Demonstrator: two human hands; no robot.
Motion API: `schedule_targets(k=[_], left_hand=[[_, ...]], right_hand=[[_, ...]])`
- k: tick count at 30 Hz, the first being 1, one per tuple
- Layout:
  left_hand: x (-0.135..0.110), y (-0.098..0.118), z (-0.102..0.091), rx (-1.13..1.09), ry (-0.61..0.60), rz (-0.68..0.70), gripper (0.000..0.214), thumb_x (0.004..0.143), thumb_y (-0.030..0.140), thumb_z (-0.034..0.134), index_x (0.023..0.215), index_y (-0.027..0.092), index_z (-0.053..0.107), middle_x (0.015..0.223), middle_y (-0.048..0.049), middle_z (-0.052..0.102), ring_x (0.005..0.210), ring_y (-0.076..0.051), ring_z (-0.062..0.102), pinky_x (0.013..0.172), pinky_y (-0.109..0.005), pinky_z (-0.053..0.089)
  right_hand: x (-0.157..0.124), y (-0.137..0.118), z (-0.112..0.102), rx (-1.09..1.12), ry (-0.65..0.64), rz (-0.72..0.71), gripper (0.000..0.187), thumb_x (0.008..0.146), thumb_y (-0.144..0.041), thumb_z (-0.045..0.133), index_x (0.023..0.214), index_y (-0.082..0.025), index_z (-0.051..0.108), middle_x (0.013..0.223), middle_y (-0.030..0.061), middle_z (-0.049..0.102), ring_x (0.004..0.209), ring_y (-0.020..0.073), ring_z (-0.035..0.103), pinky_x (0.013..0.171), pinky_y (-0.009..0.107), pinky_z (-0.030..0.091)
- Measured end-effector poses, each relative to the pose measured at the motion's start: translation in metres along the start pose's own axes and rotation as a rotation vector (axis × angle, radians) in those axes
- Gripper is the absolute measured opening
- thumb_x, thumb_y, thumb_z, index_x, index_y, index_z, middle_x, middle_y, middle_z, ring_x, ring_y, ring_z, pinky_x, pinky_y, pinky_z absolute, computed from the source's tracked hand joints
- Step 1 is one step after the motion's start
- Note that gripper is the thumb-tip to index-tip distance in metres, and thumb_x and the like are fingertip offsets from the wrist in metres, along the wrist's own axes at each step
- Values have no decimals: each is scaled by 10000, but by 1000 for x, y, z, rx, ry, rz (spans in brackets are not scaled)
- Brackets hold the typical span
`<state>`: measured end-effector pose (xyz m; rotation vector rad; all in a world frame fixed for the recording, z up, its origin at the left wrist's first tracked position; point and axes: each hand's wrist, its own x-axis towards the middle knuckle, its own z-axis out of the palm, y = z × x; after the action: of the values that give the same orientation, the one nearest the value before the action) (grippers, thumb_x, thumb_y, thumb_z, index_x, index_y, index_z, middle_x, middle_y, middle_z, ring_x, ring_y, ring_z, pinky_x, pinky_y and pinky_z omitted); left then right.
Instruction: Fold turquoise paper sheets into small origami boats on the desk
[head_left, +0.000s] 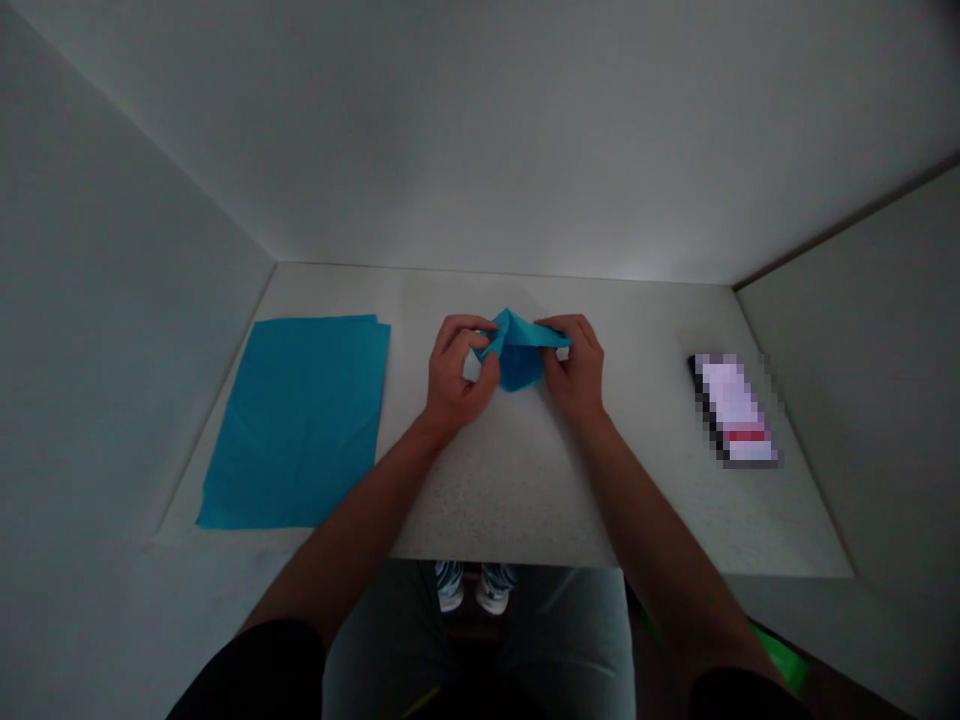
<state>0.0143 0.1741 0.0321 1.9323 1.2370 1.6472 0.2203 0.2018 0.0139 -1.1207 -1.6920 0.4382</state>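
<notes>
A partly folded piece of blue paper (520, 366) is held up between my two hands over the middle of the table. It has a raised peak at the top and a darker, shaded face below. My left hand (459, 372) pinches its left edge between thumb and fingers. On the other side, my right hand (576, 366) grips the right corner, thumb below and fingers above. The fingertips partly cover both edges of the paper.
Flat blue sheets (300, 420) lie stacked on the left of the white table (510, 500). A phone (735, 408), blurred out, lies on the right. Walls enclose the table at the back and both sides. My legs are below its front edge.
</notes>
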Motion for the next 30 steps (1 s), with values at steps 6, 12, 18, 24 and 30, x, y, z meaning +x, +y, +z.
schedule_targets(k=[6, 12, 18, 24, 30], left_hand=[[8, -22, -5, -229, 344, -368, 392, 1077, 596, 572, 896, 248, 567, 888, -20, 614, 841, -182, 595, 821, -318, 526], [9, -50, -9, -264, 372, -637, 402, 1081, 590, 599, 880, 245, 547, 804, 16, 538, 750, -157, 544, 713, -265, 487], [6, -65, -12, -159, 356, -604, 490, 1016, 726, 636, 981, 241, 581, 895, -10, 641, 823, -156, 622, 735, -255, 507], [10, -52, -7, -328, 183, -650, 584, 926, 783, 711, 1103, 235, 614, 865, -10, 676, 706, -147, 621, 629, -257, 478], [7, -34, 5, -332, -1, -599, 532, 925, 742, 710, 920, 215, 633, 845, -22, 667, 781, -161, 613, 696, -271, 508]], right_hand=[[-2, 9, -7, 361, -91, 219, 110, 976, -387, 773, 1019, -286, 784, 1018, 37, 784, 985, 269, 728, 946, 443, 611], [-4, 11, -6, 659, -28, 479, 376, 846, -539, 916, 1082, -290, 761, 1018, 26, 812, 955, 263, 768, 846, 426, 683], [1, 15, -10, 764, -8, 579, 582, 754, -659, 949, 1156, -288, 749, 1097, 46, 845, 1057, 295, 804, 925, 470, 708], [4, 17, -7, 788, 181, 584, 706, 725, -696, 952, 1262, -296, 727, 1251, 50, 835, 1251, 300, 761, 1105, 480, 639], [4, 18, -10, 811, 195, 574, 783, 727, -757, 916, 1336, -312, 706, 1341, 63, 807, 1328, 312, 723, 1140, 504, 612]])
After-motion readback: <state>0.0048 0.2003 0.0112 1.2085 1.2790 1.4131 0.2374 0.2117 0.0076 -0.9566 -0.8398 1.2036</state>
